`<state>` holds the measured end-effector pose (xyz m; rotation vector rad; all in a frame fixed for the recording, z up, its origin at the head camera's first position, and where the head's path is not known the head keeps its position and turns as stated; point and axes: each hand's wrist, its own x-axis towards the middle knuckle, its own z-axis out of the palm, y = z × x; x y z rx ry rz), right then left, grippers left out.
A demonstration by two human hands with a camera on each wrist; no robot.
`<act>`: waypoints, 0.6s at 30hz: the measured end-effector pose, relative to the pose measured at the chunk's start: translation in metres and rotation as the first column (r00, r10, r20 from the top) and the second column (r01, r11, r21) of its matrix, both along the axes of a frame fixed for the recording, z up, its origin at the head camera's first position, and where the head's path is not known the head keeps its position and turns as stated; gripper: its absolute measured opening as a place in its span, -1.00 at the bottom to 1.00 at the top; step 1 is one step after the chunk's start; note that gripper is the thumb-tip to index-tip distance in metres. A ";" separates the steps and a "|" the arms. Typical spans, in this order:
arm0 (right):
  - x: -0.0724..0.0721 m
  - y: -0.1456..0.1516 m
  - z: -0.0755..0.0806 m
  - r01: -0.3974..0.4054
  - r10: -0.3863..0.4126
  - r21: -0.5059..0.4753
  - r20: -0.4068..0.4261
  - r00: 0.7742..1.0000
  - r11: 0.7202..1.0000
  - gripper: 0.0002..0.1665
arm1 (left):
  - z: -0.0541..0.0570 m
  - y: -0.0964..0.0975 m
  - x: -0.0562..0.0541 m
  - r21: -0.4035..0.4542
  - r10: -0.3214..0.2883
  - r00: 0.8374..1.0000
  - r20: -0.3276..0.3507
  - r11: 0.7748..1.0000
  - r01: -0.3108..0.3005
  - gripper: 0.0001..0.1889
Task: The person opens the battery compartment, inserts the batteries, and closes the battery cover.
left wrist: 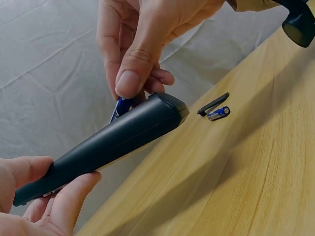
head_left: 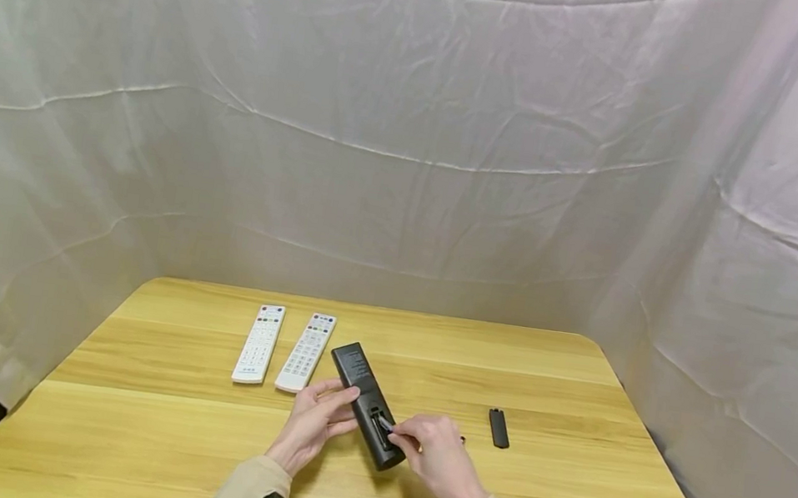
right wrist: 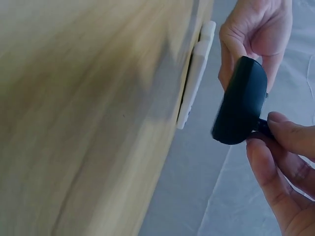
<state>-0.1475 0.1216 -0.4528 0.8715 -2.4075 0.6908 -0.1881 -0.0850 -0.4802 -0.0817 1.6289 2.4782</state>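
Note:
My left hand [head_left: 317, 423] grips a black remote control [head_left: 361, 380] by its sides, its back facing up and the battery compartment open at the near end. With thumb and fingers my right hand [head_left: 438, 454] pinches a blue battery [left wrist: 120, 109], tilted with one end at the compartment. In the right wrist view the remote's end [right wrist: 242, 103] faces the camera, and the right fingers meet at its edge. On the table to the right lies the black battery cover [head_left: 499, 428]. A second blue battery [left wrist: 219, 113] rests near that cover, mostly hidden behind the right hand in the head view.
Two white remote controls [head_left: 259, 344] [head_left: 305, 352] lie side by side, buttons up, at the back left of the wooden table [head_left: 140, 434]. Pale curtains [head_left: 403, 216] hang around the table's back and sides.

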 end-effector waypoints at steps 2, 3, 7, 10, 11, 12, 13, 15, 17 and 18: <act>0.000 -0.001 -0.001 0.003 -0.003 0.002 -0.001 1.000 1.000 -0.90 | 0.000 0.000 0.000 -0.004 0.001 1.000 0.000 1.000 -0.001 -0.47; 0.000 -0.001 -0.001 0.007 -0.007 0.003 0.000 1.000 1.000 -0.90 | 0.000 0.000 0.000 -0.005 0.002 1.000 0.000 1.000 -0.002 -0.47; 0.001 -0.002 -0.002 0.011 -0.011 -0.013 0.039 0.999 1.000 -0.88 | 0.000 0.000 -0.001 -0.004 0.002 1.000 0.002 1.000 -0.002 -0.47; 0.000 -0.002 -0.002 0.016 -0.012 -0.037 0.089 0.996 0.999 -0.86 | 0.000 -0.001 -0.001 -0.005 -0.004 1.000 0.002 1.000 0.004 -0.46; 0.000 -0.002 -0.002 0.016 -0.011 -0.045 0.103 0.995 0.999 -0.85 | 0.000 -0.001 -0.001 -0.006 -0.007 1.000 0.004 1.000 0.007 -0.45; 0.000 -0.002 -0.002 0.018 -0.011 -0.055 0.122 0.993 0.998 -0.84 | 0.000 -0.001 -0.002 -0.010 -0.012 1.000 0.002 1.000 0.012 -0.44; 0.000 -0.002 -0.002 0.016 -0.006 -0.068 0.136 0.991 0.998 -0.83 | 0.000 -0.001 -0.001 -0.014 -0.015 1.000 0.000 1.000 0.015 -0.43; -0.001 -0.001 -0.004 0.010 0.005 -0.088 0.165 0.986 0.996 -0.82 | 0.000 -0.001 -0.002 -0.020 -0.023 1.000 -0.005 1.000 0.022 -0.43; -0.002 0.000 -0.004 -0.002 0.024 -0.113 0.199 0.980 0.994 -0.81 | 0.000 -0.002 -0.002 -0.026 -0.033 0.999 -0.008 0.999 0.033 -0.42; -0.003 0.001 -0.005 -0.005 0.032 -0.125 0.219 0.975 0.992 -0.81 | 0.000 -0.002 -0.002 -0.029 -0.038 0.999 -0.013 0.999 0.038 -0.42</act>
